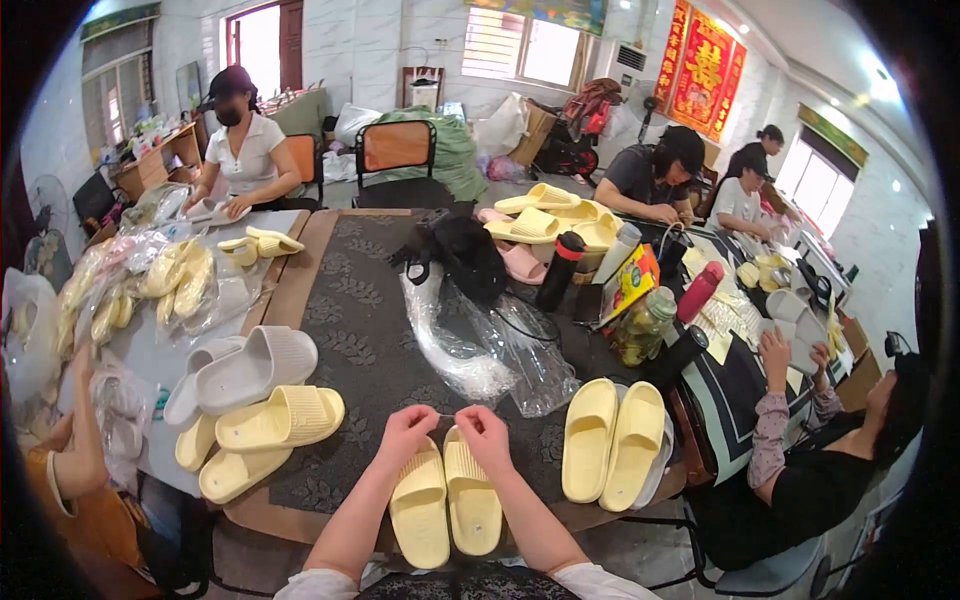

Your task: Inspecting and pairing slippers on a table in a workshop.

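Left hand (404, 428): your fingers pinch shut on a thin tie (446, 414).
Right hand (484, 432): pinched on its other end.
Slippers (445, 500): paired below, overhanging the table edge (262, 512).
Room: bare mat (365, 370) ahead.

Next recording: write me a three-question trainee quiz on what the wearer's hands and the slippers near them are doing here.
1. True or false: the pair of pale yellow ribbed foam slippers under the hands lies side by side on the dark leaf-patterned table mat.
2. What lies beyond the hands on the mat? A) crumpled clear plastic bags B) a metal tray C) a folded towel
3. Fill in: the left hand and right hand pinch something thin between them, above the slippers' ____ ends.

Key: 1 true; 2 A, the crumpled clear plastic bags; 3 far.
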Tool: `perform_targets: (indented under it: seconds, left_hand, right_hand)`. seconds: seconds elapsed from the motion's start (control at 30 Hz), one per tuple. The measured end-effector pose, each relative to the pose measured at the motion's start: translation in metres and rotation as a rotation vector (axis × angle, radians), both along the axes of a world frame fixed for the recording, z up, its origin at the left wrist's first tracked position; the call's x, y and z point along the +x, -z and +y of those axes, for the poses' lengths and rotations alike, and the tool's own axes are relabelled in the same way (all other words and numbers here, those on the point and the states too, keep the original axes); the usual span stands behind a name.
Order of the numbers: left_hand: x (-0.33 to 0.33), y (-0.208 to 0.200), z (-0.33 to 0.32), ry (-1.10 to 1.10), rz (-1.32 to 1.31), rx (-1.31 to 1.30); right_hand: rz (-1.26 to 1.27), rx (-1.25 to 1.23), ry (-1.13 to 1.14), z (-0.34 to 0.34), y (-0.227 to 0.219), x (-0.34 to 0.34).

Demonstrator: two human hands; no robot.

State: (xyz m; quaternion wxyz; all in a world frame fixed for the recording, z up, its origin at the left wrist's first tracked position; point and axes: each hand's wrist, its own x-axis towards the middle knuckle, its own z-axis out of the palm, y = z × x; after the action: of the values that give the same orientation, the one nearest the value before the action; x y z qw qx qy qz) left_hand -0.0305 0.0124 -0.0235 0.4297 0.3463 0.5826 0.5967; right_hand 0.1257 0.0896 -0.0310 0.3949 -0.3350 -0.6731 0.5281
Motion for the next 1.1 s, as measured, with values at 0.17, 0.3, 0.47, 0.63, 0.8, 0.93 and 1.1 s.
perform_targets:
  seconds: [0.17,0.3,0.47,0.63,0.8,0.93,1.1]
  left_hand:
    - [0.0,0.0,-0.005,-0.022,-0.018,0.051]
    - [-0.005,0.004,-0.004,0.089,0.186,0.068]
    - [-0.003,0.014,-0.001,0.005,0.112,0.104]
    - [0.0,0.011,-0.001,-0.005,0.207,0.129]
    - [-0.002,0.013,-0.003,-0.027,0.261,0.128]
    - [0.002,0.01,-0.001,0.002,0.306,0.181]
    - [-0.002,0.014,-0.001,0.011,0.311,0.13]
  right_hand:
    - [-0.04,0.043,-0.03,-0.004,-0.006,-0.005]
    - [0.033,-0.017,0.014,-0.001,0.0,-0.005]
    - [0.019,0.011,-0.018,0.0,0.005,-0.004]
    - [0.037,-0.05,-0.021,-0.002,-0.003,-0.003]
    - [0.014,0.016,-0.051,-0.003,0.0,-0.004]
    - [0.012,-0.002,-0.023,-0.001,-0.003,-0.001]
    - [-0.021,0.057,-0.025,-0.001,-0.002,-0.001]
